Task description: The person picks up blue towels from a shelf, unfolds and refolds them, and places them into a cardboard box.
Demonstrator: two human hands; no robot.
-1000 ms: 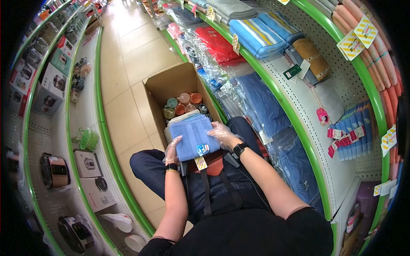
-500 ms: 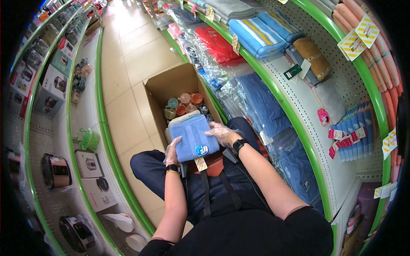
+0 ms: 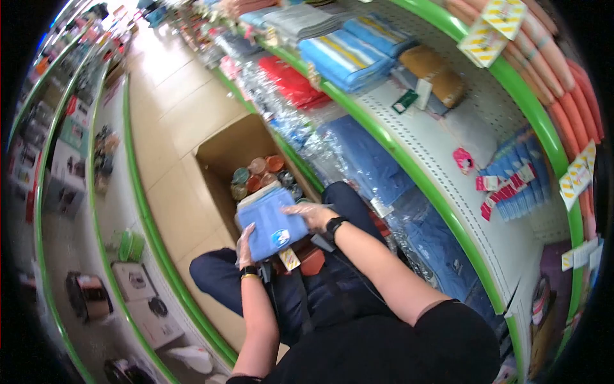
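Observation:
A folded blue towel (image 3: 274, 223) is held in front of me over the near end of an open cardboard box (image 3: 231, 148). It has a round blue and white sticker and a yellow-striped tag (image 3: 290, 258) at its near edge. My left hand (image 3: 244, 247), in a clear plastic glove, grips its left edge. Also gloved, my right hand (image 3: 311, 215) holds the right edge, fingers over the top. Pale folded cloth shows at the towel's far edge. Several coloured cups or jars (image 3: 257, 168) stand inside the box; the towel hides the box's near part.
Right of me, a green-edged shelf (image 3: 409, 150) holds striped blue towels (image 3: 348, 59), a brown rolled towel (image 3: 436, 75) and small tagged blue cloths (image 3: 517, 176). Plastic-wrapped blue clothing (image 3: 368, 157) lies lower. On the left shelf are boxed appliances (image 3: 134, 280). The tiled aisle (image 3: 173, 118) runs ahead.
My view has turned, so the shelves, box and hands appear shifted left. The towel looks slightly more tilted, and both hands still hold it.

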